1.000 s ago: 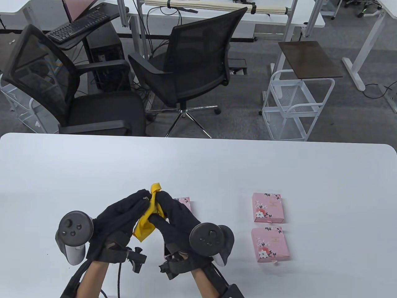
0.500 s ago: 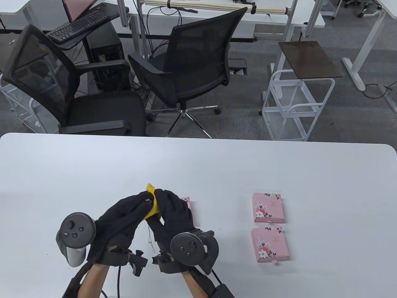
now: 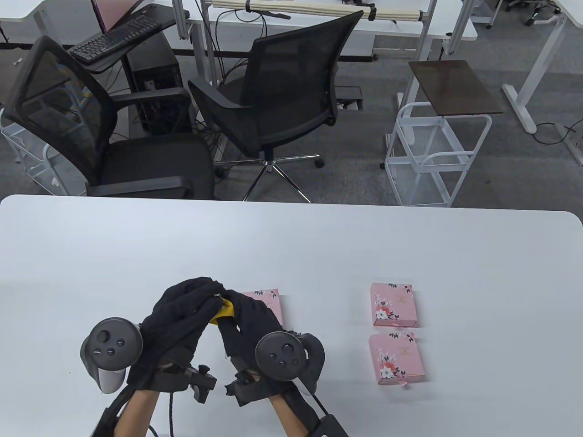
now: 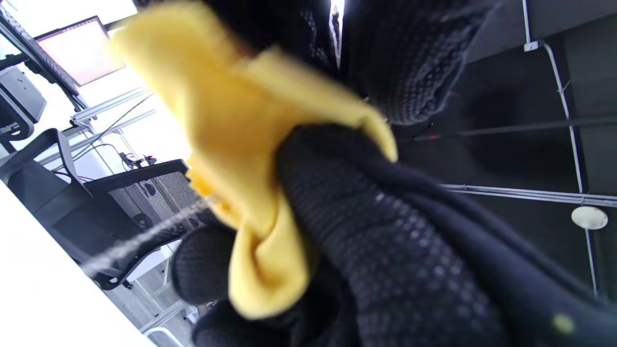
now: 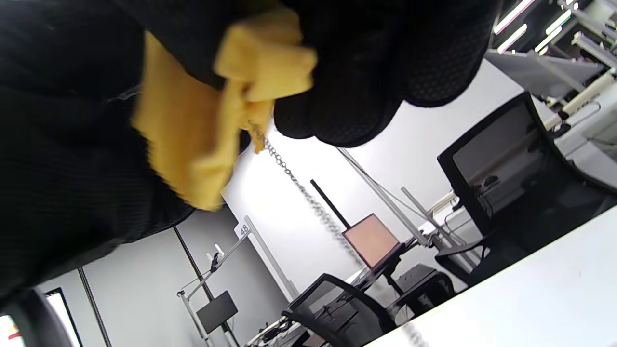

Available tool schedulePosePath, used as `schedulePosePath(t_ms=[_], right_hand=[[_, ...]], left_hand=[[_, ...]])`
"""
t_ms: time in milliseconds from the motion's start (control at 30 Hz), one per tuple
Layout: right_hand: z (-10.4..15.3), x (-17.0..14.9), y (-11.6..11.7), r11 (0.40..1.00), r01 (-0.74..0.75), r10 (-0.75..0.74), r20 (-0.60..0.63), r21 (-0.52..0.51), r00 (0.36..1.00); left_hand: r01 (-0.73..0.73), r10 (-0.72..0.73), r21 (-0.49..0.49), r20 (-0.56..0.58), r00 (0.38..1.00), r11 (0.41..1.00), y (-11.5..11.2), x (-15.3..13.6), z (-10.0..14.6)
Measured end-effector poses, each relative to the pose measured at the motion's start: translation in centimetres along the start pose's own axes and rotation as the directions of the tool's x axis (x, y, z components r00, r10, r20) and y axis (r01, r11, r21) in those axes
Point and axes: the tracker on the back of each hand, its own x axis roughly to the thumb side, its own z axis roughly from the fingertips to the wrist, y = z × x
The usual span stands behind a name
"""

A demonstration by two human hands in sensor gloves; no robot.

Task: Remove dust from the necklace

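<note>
From above, the two hands meet over the near part of the white counter [image 3: 291, 246]. The left hand [image 3: 180, 318] and the right hand [image 3: 248, 325] have their fingertips pressed together, with a bit of yellow cloth [image 3: 223, 312] showing between them. Both hands are closed on the cloth. The necklace is too small to make out from here. A pink box [image 3: 266, 302] lies just behind the right hand. Two more pink boxes [image 3: 392, 304] sit well apart to the right, one in front of the other. Two black chairs [image 3: 278, 100] stand behind the counter.

In the left wrist view, black fingers [image 4: 395, 231] squeeze the bunched cloth [image 4: 241, 125]. A thin chain [image 4: 140, 238], blurred, comes out from under the cloth and hangs toward the counter [image 4: 43, 289].

In the right wrist view, the fingers [image 5: 376, 82] pinch the cloth [image 5: 193, 135]. The necklace [image 5: 308, 202] comes out of the cloth folds and hangs in a long line to the counter [image 5: 530, 303].
</note>
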Motion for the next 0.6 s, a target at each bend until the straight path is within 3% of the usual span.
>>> schedulePosePath(t_ms=[267,400,600], right_hand=[[0.1,-0.3,0.3,1.0,0.011,-0.011,-0.013,0.015,1.0],[0.0,-0.3,0.7,0.994,0.021,-0.02,-0.011,0.11,1.0],[0.1,-0.6,1.2,0.993,-0.009,0.012,-0.021,0.122,1.0]], left_hand=[[-0.038,0.038,0.024,0.015,0.999,0.999,0.7,0.2,0.1],[-0.035,0.033,0.053,0.027,0.999,0.998,1.0,0.3,0.2],[-0.04,0.038,0.062,0.029,0.999,0.997,1.4,0.2,0.1]])
